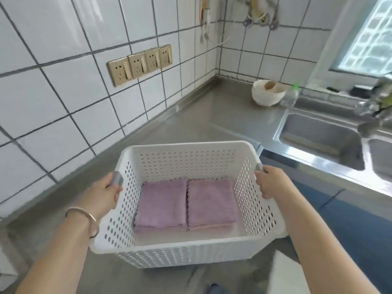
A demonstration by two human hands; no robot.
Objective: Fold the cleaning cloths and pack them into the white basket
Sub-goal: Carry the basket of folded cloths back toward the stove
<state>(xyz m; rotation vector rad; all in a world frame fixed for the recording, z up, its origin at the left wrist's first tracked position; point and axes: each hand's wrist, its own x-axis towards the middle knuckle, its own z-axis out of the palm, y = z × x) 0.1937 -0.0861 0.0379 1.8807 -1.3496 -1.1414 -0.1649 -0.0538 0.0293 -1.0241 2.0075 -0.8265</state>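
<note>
The white basket (186, 251) with perforated walls sits low in the middle of the view, partly past the counter's front edge. Two stacks of folded purple cloths lie side by side on its floor: the left stack (162, 205) and the right stack (211, 203). My left hand (105, 193) grips the grey handle on the basket's left rim. My right hand (272, 182) grips the handle on the right rim. A metal bangle is on my left wrist.
A grey steel counter (201, 115) runs along the tiled wall with a row of sockets (140, 64). White bowls (267, 92) and a plastic bottle (290, 95) stand at the back. A steel sink (318, 141) lies to the right. Blue floor shows below the basket's right side.
</note>
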